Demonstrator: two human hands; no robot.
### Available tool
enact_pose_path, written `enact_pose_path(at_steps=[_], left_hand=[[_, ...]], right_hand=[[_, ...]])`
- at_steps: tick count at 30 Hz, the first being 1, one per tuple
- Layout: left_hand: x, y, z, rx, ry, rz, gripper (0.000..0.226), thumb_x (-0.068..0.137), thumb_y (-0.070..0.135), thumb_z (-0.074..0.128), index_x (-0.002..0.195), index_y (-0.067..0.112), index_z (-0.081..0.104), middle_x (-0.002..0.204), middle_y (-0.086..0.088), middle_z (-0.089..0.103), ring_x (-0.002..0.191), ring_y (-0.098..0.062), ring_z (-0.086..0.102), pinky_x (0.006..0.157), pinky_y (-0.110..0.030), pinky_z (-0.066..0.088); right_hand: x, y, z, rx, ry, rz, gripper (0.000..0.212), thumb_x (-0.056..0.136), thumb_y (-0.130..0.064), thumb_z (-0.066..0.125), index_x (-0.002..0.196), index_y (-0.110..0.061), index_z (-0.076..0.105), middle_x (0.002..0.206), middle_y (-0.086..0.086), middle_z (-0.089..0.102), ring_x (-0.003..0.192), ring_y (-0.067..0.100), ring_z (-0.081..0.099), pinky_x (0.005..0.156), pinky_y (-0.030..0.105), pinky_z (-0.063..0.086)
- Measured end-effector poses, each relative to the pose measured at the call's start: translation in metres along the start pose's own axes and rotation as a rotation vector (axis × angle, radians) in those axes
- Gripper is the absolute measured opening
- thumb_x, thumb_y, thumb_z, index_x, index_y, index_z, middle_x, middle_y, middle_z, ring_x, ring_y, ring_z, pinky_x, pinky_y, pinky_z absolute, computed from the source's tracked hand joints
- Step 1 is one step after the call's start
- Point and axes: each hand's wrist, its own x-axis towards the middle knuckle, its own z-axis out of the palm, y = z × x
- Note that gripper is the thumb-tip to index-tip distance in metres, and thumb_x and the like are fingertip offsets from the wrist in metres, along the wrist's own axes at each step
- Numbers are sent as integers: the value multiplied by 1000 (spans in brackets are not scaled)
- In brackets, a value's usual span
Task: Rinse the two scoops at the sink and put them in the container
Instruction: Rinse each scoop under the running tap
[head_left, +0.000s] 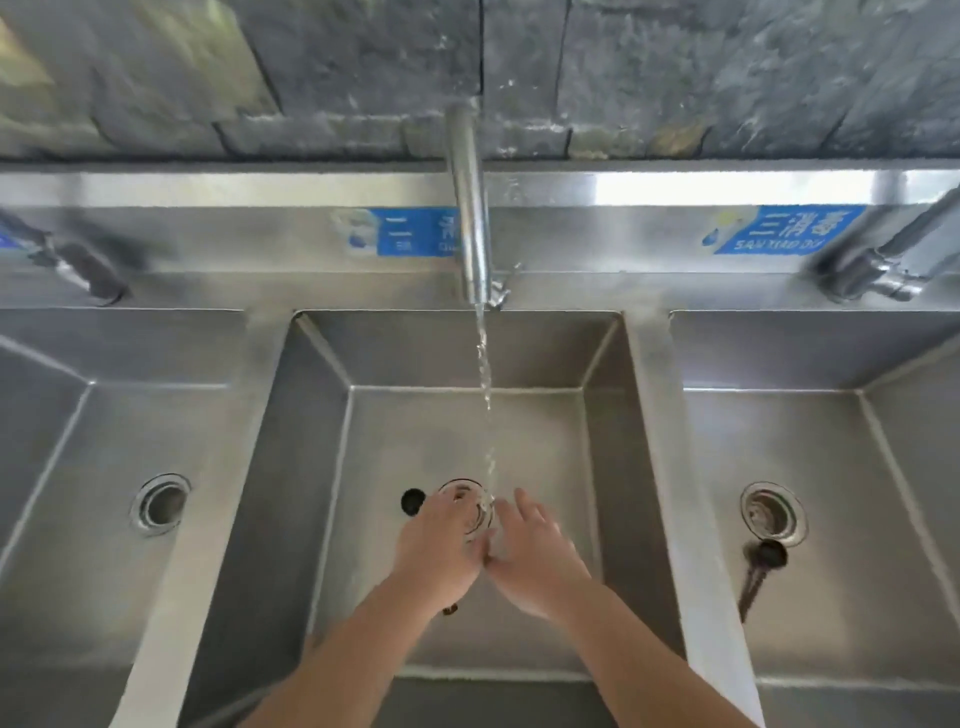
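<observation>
Both hands are low in the middle basin (535, 415) of a steel triple sink, under the water running from the tap (470, 228). My left hand (441, 545) is closed around one scoop: its black round head (413, 501) sticks out past my fingers and a brown handle tip (451, 608) shows below my wrist. Touching it at the heel is my right hand (535, 556), fingers spread and holding nothing. The second scoop (763, 564), with a black head and a brown handle, lies in the right basin beside that drain. No container is in view.
The middle drain (467, 493) is partly covered by my hands. The left basin (119, 415) has its own drain (160, 504). Two more taps stand at the far left (78, 270) and far right (883, 265). A dark stone wall rises behind.
</observation>
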Motion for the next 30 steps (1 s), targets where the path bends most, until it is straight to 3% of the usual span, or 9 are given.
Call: enact_pose_path(at_steps=[4,6,7,9,13,18,24,27,30], left_hand=[[1,-68,33,-171,-138,-169,26,86,38,38,109,34,50,98,2,64,84,-16,62,75,-40,56],[5,-93,51,-274,-181,-208,18,89,40,34,89,36,52,88,9,67,69,-5,59,64,-30,53],[10,-104,59,-333,-186,-238,20,90,42,33,89,37,53,91,12,67,70,-1,58,63,-23,50],[22,-123,76,-464,-196,-328,29,94,38,36,107,32,61,108,7,68,90,-12,64,74,-25,48],[55,-147,101,-628,-185,-512,40,95,24,44,133,19,55,133,-8,61,120,-27,56,98,-33,43],[88,-166,116,-711,-131,-573,41,94,22,48,134,15,54,134,-11,60,123,-28,54,102,-32,42],[89,-165,119,-799,-130,-549,20,90,22,59,108,16,66,109,-11,70,101,-31,64,91,-43,52],[75,-153,102,-931,-127,-548,12,89,24,61,100,19,64,95,-6,70,83,-24,67,78,-37,57],[58,-126,78,-1020,-167,-465,10,89,19,63,96,12,65,78,-6,66,61,-16,59,57,-28,45]], right_hand=[[43,-25,66,-45,-200,-4,56,88,-35,47,141,-18,42,148,7,45,135,29,42,108,45,41],[66,-31,93,3,-249,36,31,86,-24,53,117,-23,58,118,4,64,108,27,61,91,43,54],[77,-33,105,41,-246,46,16,86,-22,53,98,-30,60,97,-1,68,91,24,66,78,38,57],[100,-34,129,103,-228,66,18,88,-23,52,76,-35,49,74,-12,58,76,19,63,60,26,48],[138,-30,162,165,-133,129,7,87,-19,57,90,-17,52,84,3,62,76,23,55,64,33,43],[170,-25,186,181,-7,134,7,86,-18,59,90,-13,56,81,-1,56,79,25,56,56,29,35],[171,-19,181,172,-130,99,12,86,-10,55,75,-13,59,65,-3,52,72,25,54,56,31,31],[145,-19,157,408,-127,135,20,85,-11,56,66,-20,58,62,-3,54,67,20,51,60,32,37],[109,-19,122,656,-120,233,17,82,-10,56,71,-15,69,63,5,60,60,18,50,60,35,38]])
